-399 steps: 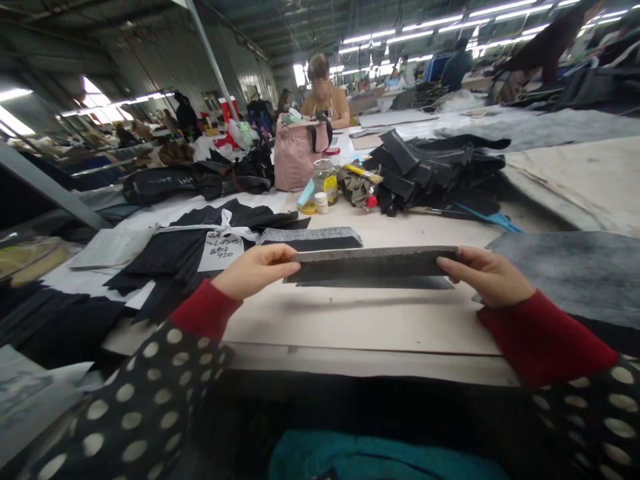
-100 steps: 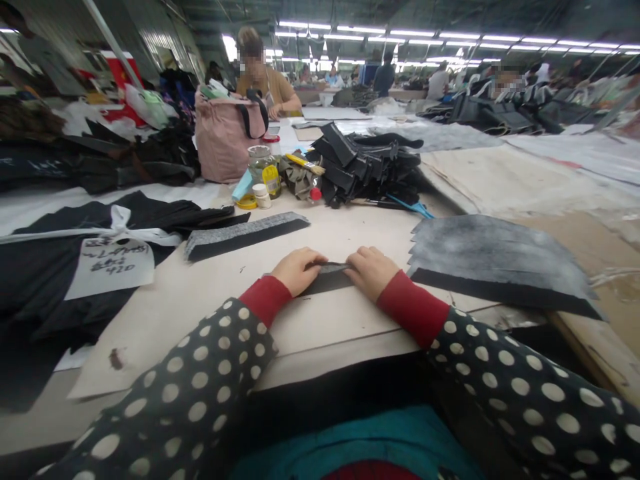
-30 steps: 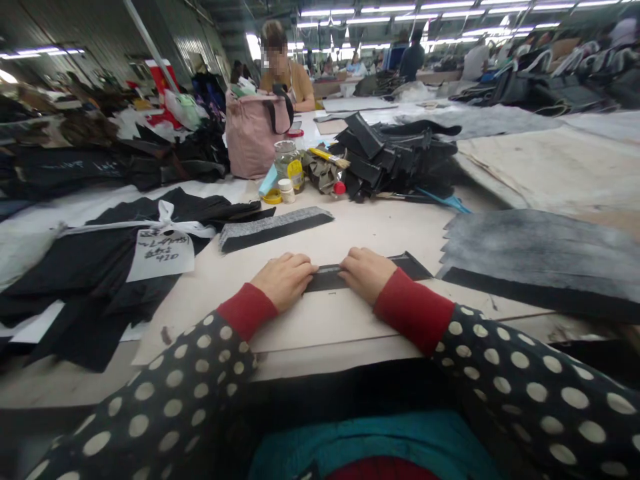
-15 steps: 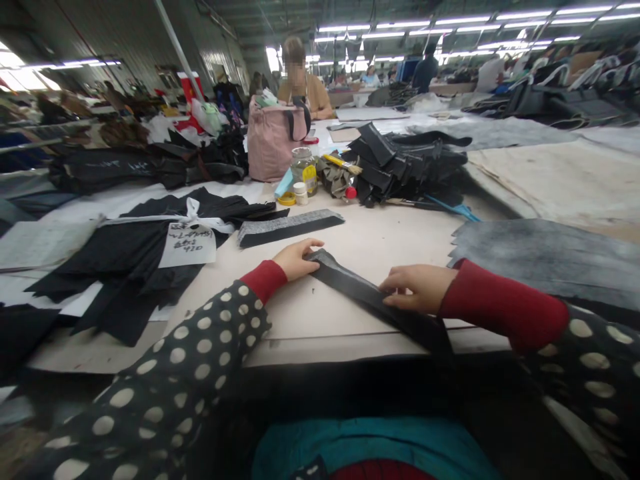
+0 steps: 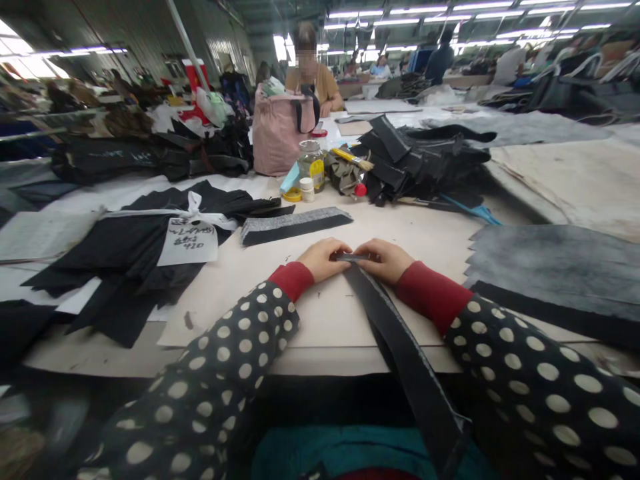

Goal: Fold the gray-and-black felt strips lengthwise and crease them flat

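Note:
A long black strip (image 5: 395, 327) runs from both hands down over the table's front edge toward my lap. Its far end is pinched between the fingers of my left hand (image 5: 327, 259) and my right hand (image 5: 384, 260), which are close together over the pale board (image 5: 320, 320). A lighter grey edge shows along the strip. Behind my left hand lies a short black strip with a speckled grey band (image 5: 297, 225), touched by neither hand.
Black cut pieces with a written tag (image 5: 187, 241) lie left. Behind stand a glass jar (image 5: 311, 165), a white bottle (image 5: 307, 189) and a pink bag (image 5: 280, 133). Black pieces (image 5: 425, 163) are heaped right of them; grey sheet (image 5: 555, 260) lies right. A person sits across.
My right hand has moved left and away from me to the strip's far end, beside my left hand. The strip now points more toward my lap. The view has shifted slightly.

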Available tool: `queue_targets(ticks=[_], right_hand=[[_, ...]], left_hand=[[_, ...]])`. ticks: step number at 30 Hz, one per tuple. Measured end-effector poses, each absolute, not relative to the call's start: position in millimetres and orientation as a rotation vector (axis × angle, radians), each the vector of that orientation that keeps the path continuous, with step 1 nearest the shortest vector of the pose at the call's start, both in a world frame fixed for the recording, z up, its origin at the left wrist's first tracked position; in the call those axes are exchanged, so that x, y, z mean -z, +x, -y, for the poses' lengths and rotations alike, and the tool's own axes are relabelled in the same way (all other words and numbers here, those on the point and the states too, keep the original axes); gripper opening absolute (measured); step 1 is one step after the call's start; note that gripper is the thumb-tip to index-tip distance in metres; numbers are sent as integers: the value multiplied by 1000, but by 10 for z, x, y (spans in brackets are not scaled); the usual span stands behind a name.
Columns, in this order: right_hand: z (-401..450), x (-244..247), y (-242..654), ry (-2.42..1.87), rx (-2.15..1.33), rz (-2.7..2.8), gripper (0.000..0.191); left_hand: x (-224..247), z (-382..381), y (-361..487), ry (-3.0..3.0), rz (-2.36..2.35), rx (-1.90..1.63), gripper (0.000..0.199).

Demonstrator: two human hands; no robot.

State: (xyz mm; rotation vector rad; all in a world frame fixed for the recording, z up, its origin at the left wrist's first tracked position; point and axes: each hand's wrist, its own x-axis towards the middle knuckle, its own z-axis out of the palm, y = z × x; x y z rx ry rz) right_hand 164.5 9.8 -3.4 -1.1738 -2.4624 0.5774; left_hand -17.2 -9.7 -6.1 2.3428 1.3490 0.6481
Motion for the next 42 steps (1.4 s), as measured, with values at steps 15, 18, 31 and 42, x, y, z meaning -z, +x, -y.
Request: queue_targets(ticks=[15, 18, 31, 42], right_hand=[[-89, 52, 1688, -989, -467, 2520, 20], [-74, 36, 1681, -930, -349, 2605, 20], [52, -74, 1627, -954, -88, 2794, 30], [-91, 28, 1771, -1042, -610, 2472, 23]], left_hand=[[52, 138, -206, 2402, -1329, -732, 20], [39, 128, -231, 2562, -1247, -641, 22], [-69, 222, -426, 2697, -1275, -582, 24], [19, 310, 78, 2473, -1445, -593, 24]])
